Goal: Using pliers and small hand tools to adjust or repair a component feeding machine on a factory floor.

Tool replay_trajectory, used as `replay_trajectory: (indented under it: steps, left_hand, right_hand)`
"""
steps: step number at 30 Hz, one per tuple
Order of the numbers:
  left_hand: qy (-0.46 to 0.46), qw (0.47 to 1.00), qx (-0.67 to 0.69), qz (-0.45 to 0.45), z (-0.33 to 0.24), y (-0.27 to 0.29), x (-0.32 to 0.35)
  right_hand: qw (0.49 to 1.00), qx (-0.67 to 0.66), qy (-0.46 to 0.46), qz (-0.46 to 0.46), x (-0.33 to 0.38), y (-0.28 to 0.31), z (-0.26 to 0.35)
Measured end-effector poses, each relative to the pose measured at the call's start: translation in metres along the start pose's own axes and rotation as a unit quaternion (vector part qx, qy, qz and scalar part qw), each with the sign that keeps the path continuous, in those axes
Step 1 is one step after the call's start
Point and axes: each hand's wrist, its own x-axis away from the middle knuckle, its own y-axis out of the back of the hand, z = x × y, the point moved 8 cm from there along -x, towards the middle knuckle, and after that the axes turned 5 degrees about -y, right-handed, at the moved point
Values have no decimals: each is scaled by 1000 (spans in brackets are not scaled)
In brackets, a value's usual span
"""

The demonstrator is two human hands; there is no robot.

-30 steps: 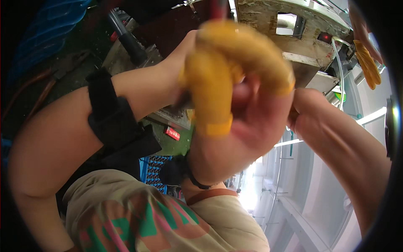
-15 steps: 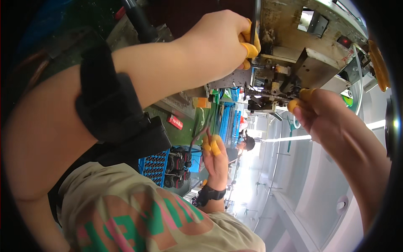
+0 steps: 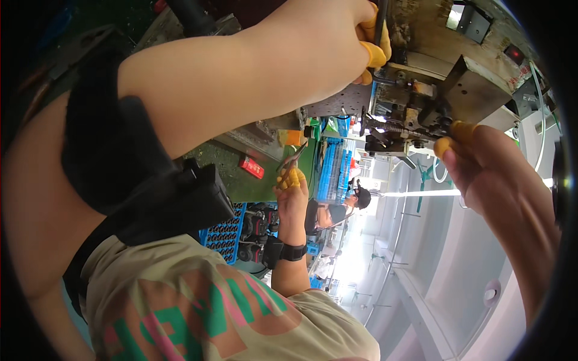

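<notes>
My left hand (image 3: 352,42), with yellow finger covers, is closed around an upright dark bar (image 3: 380,24) at the front of a worn metal machine (image 3: 421,30). A black strap with a box-like device (image 3: 150,180) sits on that forearm. In mid-picture, my right hand (image 3: 292,189), also strapped at the wrist, holds a slim two-legged metal tool (image 3: 291,158) resembling pliers, its tip pointing up. A third hand (image 3: 469,156), unstrapped and apparently another person's, enters from the right edge. Its covered fingertips touch or hover by the machine's spring-and-rod mechanism (image 3: 391,126); contact is unclear.
A red package (image 3: 251,168) lies on the green surface (image 3: 232,180). Beyond stand a blue tray of round parts (image 3: 223,237), dark motor-like units (image 3: 256,228) and blue bins (image 3: 334,171). A capped person (image 3: 340,210) is in the background. A bent metal housing (image 3: 472,87) juts from the machine.
My right hand has moved left and up with the tool, showing more forearm. The machine, my left hand and the third hand have shifted right in view; the left hand still grips the bar.
</notes>
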Motion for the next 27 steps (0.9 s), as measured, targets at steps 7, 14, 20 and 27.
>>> replay_trajectory:
  steps: [7,14,20,27]
  left_hand:
    - [206,977,-19,42,-10,2,6]
    - [102,993,35,52,-19,-1,-4]
    - [128,992,-11,-4,-9,0,10]
    - [-4,996,-13,83,-16,6,9]
  right_hand:
    - [990,-8,-69,124,23,-63,-2]
    - [972,199,-72,103,35,-79,14]
    - [937,347,22,38,45,-74,43]
    - [957,241,157,29,65,-79,95]
